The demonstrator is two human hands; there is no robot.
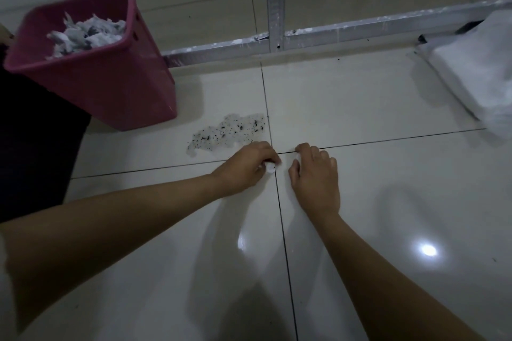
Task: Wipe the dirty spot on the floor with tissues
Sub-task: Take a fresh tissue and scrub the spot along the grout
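Head view: a small white tissue (271,168) is pinched in the left hand (245,167) at the tile joint; the right hand (314,174) is curled beside it, its grip unclear. Just beyond, the speckled dirty spot (227,131) remains unwiped, near the pink bin (110,86). A forward wipe is called for next.

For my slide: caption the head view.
Both hands, left and right, bunch tissue beside the speckled spot near the pink bin.

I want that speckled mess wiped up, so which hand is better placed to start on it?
Probably the left hand. It already pinches a tissue and sits just below the dirty spot. The right hand lies farther right.
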